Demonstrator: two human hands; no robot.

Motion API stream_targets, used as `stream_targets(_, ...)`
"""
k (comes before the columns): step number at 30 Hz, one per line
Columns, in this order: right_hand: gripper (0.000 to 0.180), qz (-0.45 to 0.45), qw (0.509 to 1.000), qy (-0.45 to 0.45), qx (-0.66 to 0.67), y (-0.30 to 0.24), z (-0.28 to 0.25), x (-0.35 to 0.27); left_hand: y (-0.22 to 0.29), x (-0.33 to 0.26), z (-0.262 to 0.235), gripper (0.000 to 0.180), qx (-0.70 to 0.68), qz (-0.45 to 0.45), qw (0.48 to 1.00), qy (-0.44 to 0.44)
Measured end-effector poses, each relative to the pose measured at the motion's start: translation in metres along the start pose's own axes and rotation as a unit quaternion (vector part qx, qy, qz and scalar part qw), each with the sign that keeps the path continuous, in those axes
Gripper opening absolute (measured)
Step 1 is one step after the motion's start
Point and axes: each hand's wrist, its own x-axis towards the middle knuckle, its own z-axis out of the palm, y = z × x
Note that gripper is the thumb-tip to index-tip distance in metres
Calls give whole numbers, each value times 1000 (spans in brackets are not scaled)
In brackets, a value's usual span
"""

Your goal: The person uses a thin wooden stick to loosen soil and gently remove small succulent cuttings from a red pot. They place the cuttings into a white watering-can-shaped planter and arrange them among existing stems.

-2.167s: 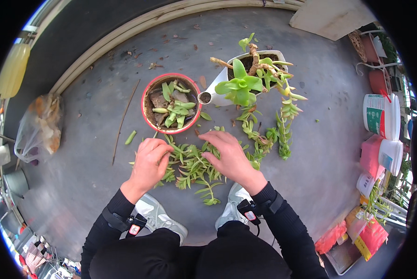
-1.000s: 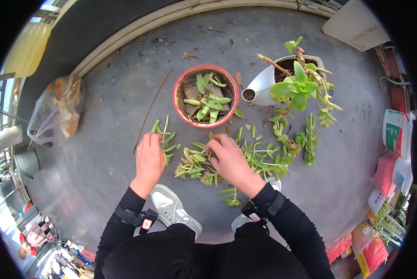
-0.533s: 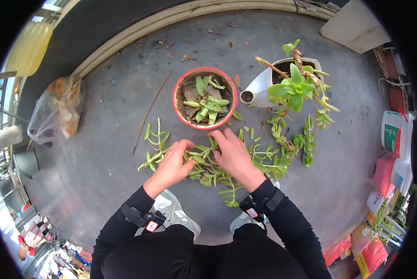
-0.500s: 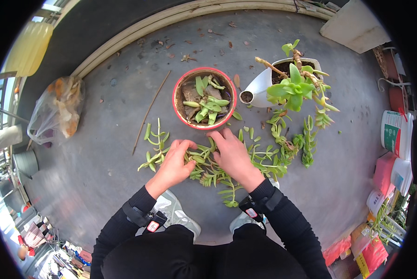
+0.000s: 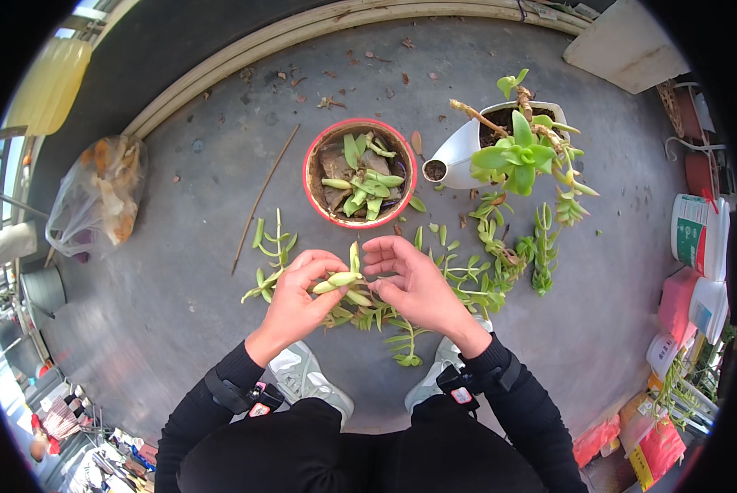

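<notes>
The concrete floor (image 5: 179,329) spreads grey under me, my shoes (image 5: 307,386) at the bottom. A white pot (image 5: 467,144) with a leafy plant (image 5: 516,152) stands at upper right, and just left of it a red pot (image 5: 315,193) with cuttings stuck in soil. A clear bag (image 5: 97,197) lies far left; a thin stick (image 5: 265,197) slants between it and the red pot. Loose cuttings (image 5: 467,279) lie scattered below the pots. My left hand (image 5: 294,300) is closed round a cutting (image 5: 344,279) — held above the floor, between both hands. My right hand (image 5: 413,283) is curled, fingertips at the cutting's stem — whether it grips, I cannot tell.
</notes>
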Motion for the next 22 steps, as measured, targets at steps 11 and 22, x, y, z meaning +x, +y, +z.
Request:
stream_targets(11, 28, 124, 986, -44, 104, -41, -22, -13, 43, 12, -4, 38, 209, 290, 934, -5)
stream_targets(22, 29, 50, 980, -87, 173, -34, -39, -23, 41, 22, 8, 24, -55, 114, 987, -95)
